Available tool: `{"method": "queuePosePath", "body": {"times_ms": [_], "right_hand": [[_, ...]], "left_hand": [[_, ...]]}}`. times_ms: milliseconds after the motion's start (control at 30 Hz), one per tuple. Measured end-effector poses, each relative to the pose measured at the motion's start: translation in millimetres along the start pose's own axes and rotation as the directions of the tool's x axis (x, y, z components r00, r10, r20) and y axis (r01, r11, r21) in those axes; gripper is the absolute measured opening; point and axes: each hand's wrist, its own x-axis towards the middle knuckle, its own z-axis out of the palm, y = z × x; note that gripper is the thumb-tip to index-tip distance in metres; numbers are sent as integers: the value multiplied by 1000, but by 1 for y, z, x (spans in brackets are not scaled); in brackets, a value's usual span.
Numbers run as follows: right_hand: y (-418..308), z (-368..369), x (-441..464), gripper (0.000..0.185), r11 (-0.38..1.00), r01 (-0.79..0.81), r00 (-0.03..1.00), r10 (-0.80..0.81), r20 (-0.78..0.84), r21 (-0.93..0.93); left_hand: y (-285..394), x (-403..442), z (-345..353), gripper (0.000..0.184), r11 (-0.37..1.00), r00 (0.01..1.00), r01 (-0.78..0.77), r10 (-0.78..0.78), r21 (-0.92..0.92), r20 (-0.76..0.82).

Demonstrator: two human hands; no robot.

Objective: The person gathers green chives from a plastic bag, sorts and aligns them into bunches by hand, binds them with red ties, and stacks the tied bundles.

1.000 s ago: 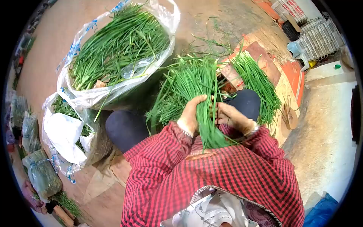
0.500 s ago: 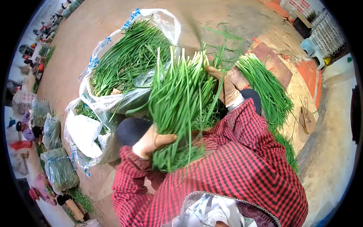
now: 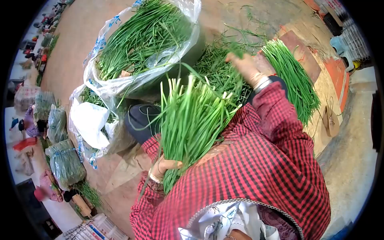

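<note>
While the left hand [image 3: 163, 167] curls snugly round the leafy end of the stalk bundle [image 3: 190, 124], nearer and right of the big bag [image 3: 116, 87], the right hand [image 3: 246, 69] blurs over loose greens [image 3: 216, 66] beside that bag, fingers unreadable — gentle grip, level ends — best

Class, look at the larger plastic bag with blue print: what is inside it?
Inside the larger plastic bag lie long green leaves, piled loosely, with a small brown scrap near the front rim. The top leaves cover whatever is deeper down.
</note>
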Motion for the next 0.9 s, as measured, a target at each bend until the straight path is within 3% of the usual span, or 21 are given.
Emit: {"method": "queuePosePath", "body": {"times_ms": [33, 67, 100, 167, 200, 233, 300, 367, 433, 500, 567, 600, 667, 700, 767, 800, 867, 900], "right_hand": [[-32, -21, -13, 35, 985, -172, 984, 171, -55, -22], [9, -35, 16, 40, 974, -98, 991, 115, -69, 203], [21, -45, 26, 47, 980, -49, 989, 76, -130, 195], [31, -57, 33, 55, 966, 100, 969, -40, 244, -239], [19, -56, 20, 66, 779, 265, 929, -48, 367, -569], [3, -47, 1, 78, 596, 358, 920, -91, 382, -719], [-55, -31, -31, 79, 695, 257, 921, 35, 389, -672], [-55, -6, -53, 80, 861, 310, 863, -78, 498, -403], [-62, 22, -72, 73, 737, 492, 781, -138, 609, -463], [-32, 46, -63, 47, 711, 536, 809, -279, 518, -455], [-14, 46, -48, 28, 858, 476, 832, -369, 415, -192], [-37, 29, -56, 22, 998, 54, 884, -54, 464, 13], [-21, 18, -40, 25, 991, 72, 944, -105, 312, 115], [-38, 3, -42, 24, 992, 38, 980, -61, 189, 120], [-41, -21, -25, 43, 950, -94, 981, 139, 134, -298], [-47, -22, -31, 43, 950, -95, 982, 139, 129, -298], [-59, -13, -53, 53, 796, 373, 927, -307, 214, -476], [-50, 1, -55, 68, 801, 504, 859, -424, 287, -324]], "left_hand": [[-7, -3, 0, 40, 993, 1000, -27, 29, -117, 10], [-10, -4, -2, 37, 983, 999, -41, 43, -177, 8], [-14, -5, -4, 35, 970, 998, -55, 58, -237, 6], [-21, 2, -10, 45, 956, 1000, 3, -3, -293, 1], [-28, 5, -14, 48, 940, 1000, 6, -5, -341, 4], [-25, 5, -13, 48, 941, 1000, 5, -5, -339, 1], [-11, 7, -6, 41, 983, 995, -28, 10, -182, -99], [1, 11, 8, 36, 989, 990, -71, 53, -132, -132], [4, 14, 10, 38, 987, 984, -100, 79, -127, -161], [6, 14, 6, 40, 997, 984, -67, 59, -45, -171], [7, 12, 8, 46, 965, 997, -71, 61, -251, -45], [-9, 12, -6, 54, 958, 999, -12, 3, -287, -32], [4, 10, 2, 57, 957, 999, -37, 42, -286, 11], [9, 10, 5, 60, 958, 995, -58, 79, -282, 64], [2, 13, 1, 56, 962, 986, -93, 124, -256, 109], [1, 16, 1, 57, 965, 984, -105, 137, -241, 118], [-1, 21, 0, 57, 968, 981, -110, 143, -227, 131], [-2, 23, -1, 55, 975, 990, -84, 104, -205, 91]]}}
